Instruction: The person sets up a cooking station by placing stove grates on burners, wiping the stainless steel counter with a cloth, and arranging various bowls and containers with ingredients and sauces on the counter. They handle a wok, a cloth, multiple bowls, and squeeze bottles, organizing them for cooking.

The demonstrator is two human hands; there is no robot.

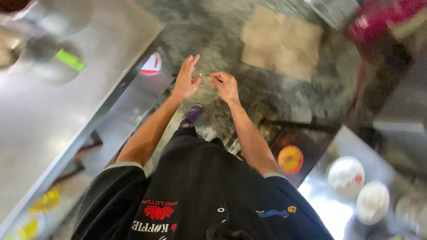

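Note:
I look down at my own body in a black apron, standing on a dark wet floor. My left hand [186, 80] is held out in front with its fingers spread and nothing in it. My right hand [225, 85] is beside it, fingers pinched on a thin small stick or band [215, 78] that pokes out toward the left hand. The two hands are close but apart. My purple shoe [192, 114] shows below them. The picture is blurred by motion.
A steel counter [66, 111] runs along the left, with a lower shelf under it. A flat piece of cardboard [281, 42] lies on the floor ahead. At the lower right a steel surface [329, 209] holds white round lids or bowls [346, 175]. A red container [382, 22] stands top right.

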